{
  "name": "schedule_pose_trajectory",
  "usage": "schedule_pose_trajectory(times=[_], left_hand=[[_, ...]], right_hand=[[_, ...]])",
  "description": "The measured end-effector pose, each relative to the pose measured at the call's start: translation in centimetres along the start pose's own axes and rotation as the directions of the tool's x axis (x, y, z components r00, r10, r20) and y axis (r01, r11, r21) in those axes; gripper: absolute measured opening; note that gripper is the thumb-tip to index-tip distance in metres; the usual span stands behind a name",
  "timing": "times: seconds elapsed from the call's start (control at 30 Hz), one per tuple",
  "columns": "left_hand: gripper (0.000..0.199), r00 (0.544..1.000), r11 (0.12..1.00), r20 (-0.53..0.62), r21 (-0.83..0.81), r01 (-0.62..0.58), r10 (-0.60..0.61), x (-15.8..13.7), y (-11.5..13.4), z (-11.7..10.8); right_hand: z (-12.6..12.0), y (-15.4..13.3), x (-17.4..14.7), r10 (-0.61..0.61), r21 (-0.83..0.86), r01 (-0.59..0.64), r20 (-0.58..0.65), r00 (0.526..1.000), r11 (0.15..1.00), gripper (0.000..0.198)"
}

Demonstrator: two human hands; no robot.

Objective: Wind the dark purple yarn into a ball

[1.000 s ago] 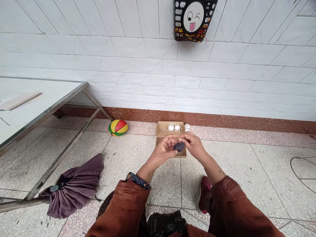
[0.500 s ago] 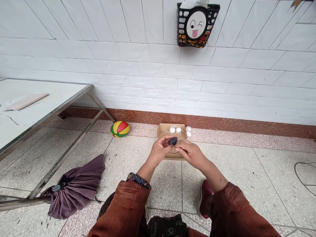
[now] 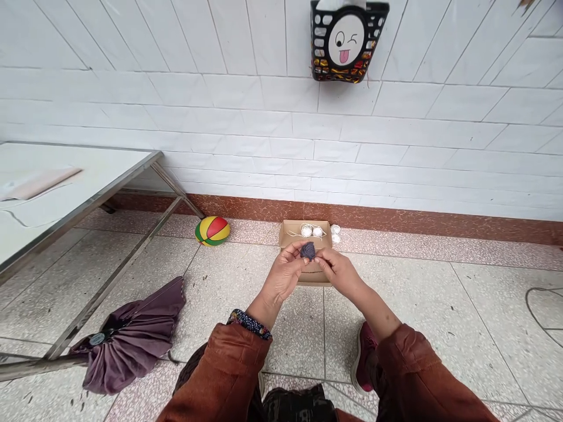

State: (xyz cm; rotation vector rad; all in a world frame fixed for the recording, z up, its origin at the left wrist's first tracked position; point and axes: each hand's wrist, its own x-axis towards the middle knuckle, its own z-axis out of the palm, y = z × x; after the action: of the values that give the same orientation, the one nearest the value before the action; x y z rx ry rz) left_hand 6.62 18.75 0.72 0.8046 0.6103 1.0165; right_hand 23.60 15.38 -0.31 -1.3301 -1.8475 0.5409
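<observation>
Small dark yarn ball (image 3: 308,251) pinched up in the left hand (image 3: 285,274), fingertips closed round it just above the cardboard box (image 3: 290,233). Right hand (image 3: 338,271) nipping its near edge, probably to steady it. White balls (image 3: 311,231) sitting inside that box.

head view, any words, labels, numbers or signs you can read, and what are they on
No readable words or numbers anywhere.
black basket on the wall: a winking face with its tongue out, a picture only.
purple umbrella on the floor: a small round tag, too small to read.
cardboard box: no print visible.
</observation>
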Motion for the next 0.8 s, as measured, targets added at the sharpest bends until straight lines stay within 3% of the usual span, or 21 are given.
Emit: schedule_pose_trajectory(times=[0.13, 0.23, 0.4, 0.57, 0.7, 0.8], left_hand=[[0.044, 0.988, 0.987, -0.094, 0.12, -0.111, 0.123, 0.4, -0.1, -0.5], [0.049, 0.979, 0.947, -0.099, 0.288, -0.143, 0.178, 0.4, -0.2, -0.6], [0.059, 0.984, 0.862, 0.018, 0.481, -0.162, 0.175, -0.3, -0.1, 0.0], [0.06, 0.991, 0.96, 0.128, 0.275, -0.058, 0.024, -0.9, 0.2, 0.4], [0.058, 0.999, 0.995, 0.029, 0.088, -0.047, 0.045, -0.5, -0.1, 0.1], [0.055, 0.992, 0.992, -0.074, 0.082, -0.095, 0.101, 0.0, -0.5, -0.3]], right_hand=[[0.0, -1.6, -0.5, -0.105, -0.031, 0.112, 0.161, 0.981, 0.993, 0.013], [-0.7, -2.8, -0.5, -0.181, -0.027, 0.191, 0.216, 0.96, 0.981, 0.016], [-2.1, -2.7, 0.3, -0.163, 0.025, 0.162, 0.029, 0.986, 0.986, 0.017], [-1.8, -0.3, 0.8, 0.009, 0.033, -0.004, -0.162, 0.987, 0.999, 0.016], [-0.5, 0.1, 0.4, 0.011, 0.003, -0.011, -0.059, 0.998, 1.0, 0.015], [0.2, -0.6, 0.0, -0.048, -0.025, 0.05, 0.052, 0.997, 0.998, 0.014]])
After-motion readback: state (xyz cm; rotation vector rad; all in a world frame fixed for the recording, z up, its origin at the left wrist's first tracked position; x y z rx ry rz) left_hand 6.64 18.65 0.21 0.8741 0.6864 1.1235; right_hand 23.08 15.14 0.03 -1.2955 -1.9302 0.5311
